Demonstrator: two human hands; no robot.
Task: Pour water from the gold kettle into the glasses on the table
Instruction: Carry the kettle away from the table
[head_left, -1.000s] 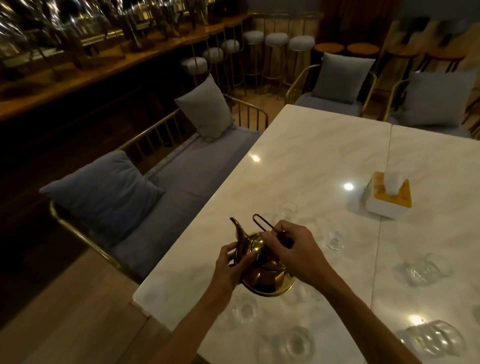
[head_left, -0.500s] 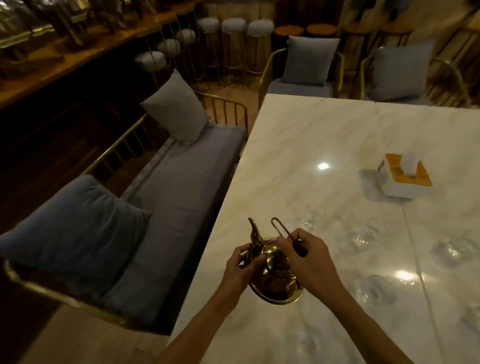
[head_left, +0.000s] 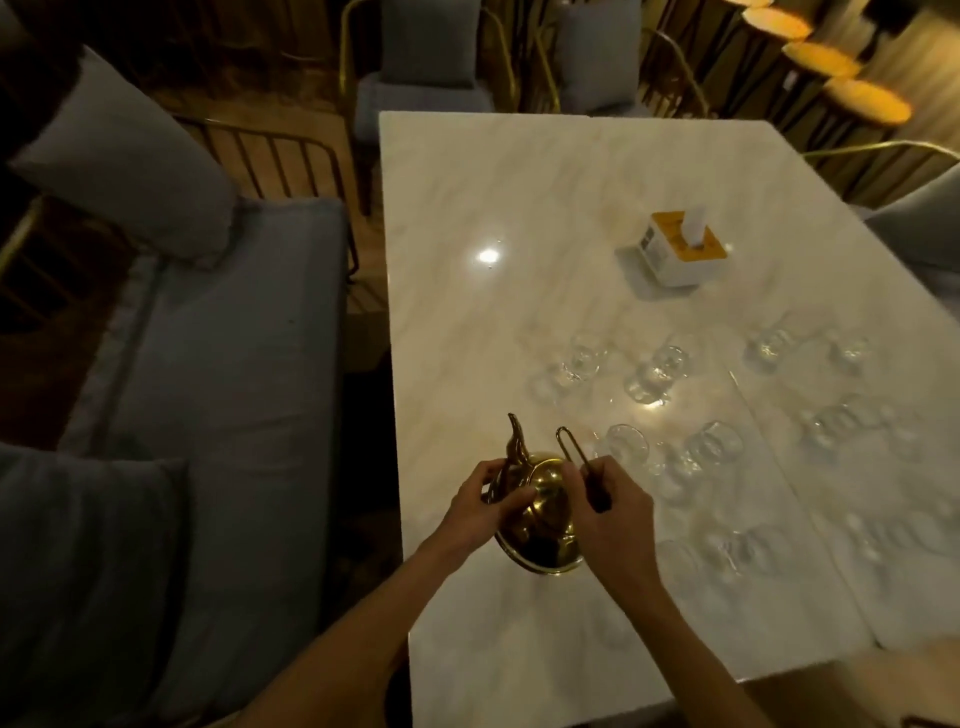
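My view has swung over the glasses (head_left: 626, 447); both grips, left hand (head_left: 493, 501) and right hand (head_left: 605, 512), stay clamped on the gold kettle (head_left: 540, 525), ready to pour.

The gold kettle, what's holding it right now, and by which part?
Both hands hold the gold kettle: the right hand grips its dark handle, the left hand steadies the body below the spout.

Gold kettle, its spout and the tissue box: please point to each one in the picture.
gold kettle (head_left: 545, 512): head view, on its round shiny body.
spout (head_left: 516, 434): head view, near its tip.
tissue box (head_left: 675, 252): head view, on its top face.
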